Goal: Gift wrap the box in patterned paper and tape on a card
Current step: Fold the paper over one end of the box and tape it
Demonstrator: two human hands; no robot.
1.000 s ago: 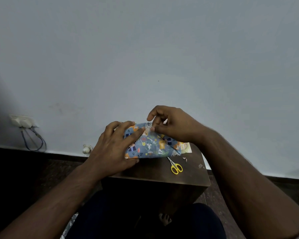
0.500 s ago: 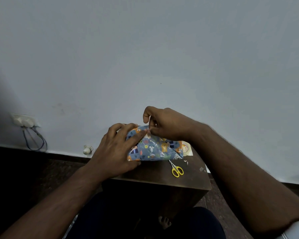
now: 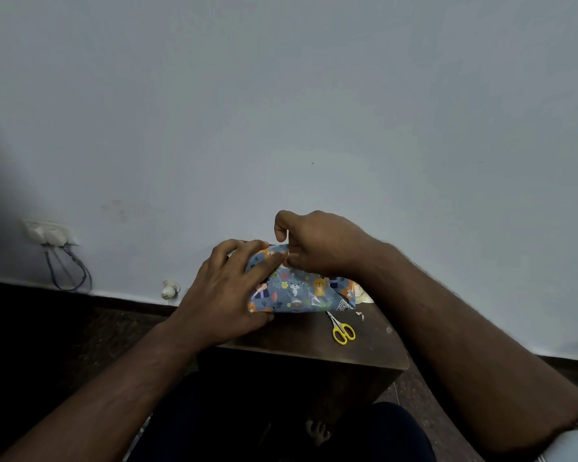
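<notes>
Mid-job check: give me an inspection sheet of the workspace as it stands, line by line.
Surface: small dark wooden table.
Job's things: wrapped box, in blue animal-print paper, lies on the table.
Clutter: yellow scissors near the box; paper scrap; a round item mostly hidden behind the box.
Hands: left hand presses the box's left end; right hand pinches at the top fold.
Cables: wires hang from a wall socket.
Surroundings: pale wall, dark floor.
</notes>
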